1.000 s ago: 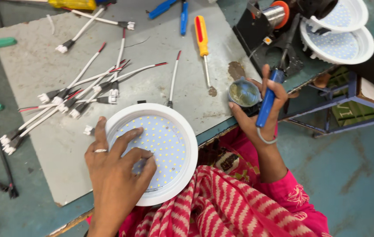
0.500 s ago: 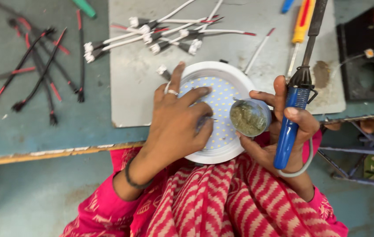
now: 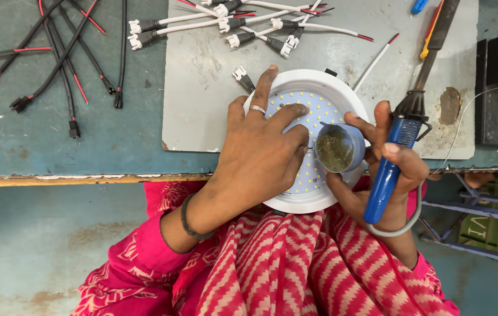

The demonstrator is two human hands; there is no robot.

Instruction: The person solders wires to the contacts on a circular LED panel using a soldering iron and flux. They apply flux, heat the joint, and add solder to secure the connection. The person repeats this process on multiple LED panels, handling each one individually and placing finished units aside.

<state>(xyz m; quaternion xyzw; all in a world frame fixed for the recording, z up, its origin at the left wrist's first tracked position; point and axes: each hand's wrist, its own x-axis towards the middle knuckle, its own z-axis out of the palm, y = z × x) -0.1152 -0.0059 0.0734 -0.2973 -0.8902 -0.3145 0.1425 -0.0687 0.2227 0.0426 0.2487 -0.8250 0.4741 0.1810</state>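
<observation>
Left hand (image 3: pixel 260 155) spread flat, pinning round white LED panel light (image 3: pixel 313 117) at bench (image 3: pixel 85 140) edge. Right hand (image 3: pixel 386 169) clamped on blue-handled soldering iron (image 3: pixel 398 146) plus small round flux tin (image 3: pixel 338 147). Soldering prep step; next move likely needs iron tip brought precisely to contact point.

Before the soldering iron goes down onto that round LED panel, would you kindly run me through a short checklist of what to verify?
1. Round LED panel steadied: ok, the left hand lies flat on it.
2. Panel support: not ok, its near edge overhangs the bench edge.
3. Soldering iron gripped: ok, the right hand holds its blue handle.
4. Iron tip clear of the panel: ok, it points away across the grey mat.
5. Small tin: ok, held in the right hand's fingers over the panel.
6. Iron hot: cannot tell.
</observation>
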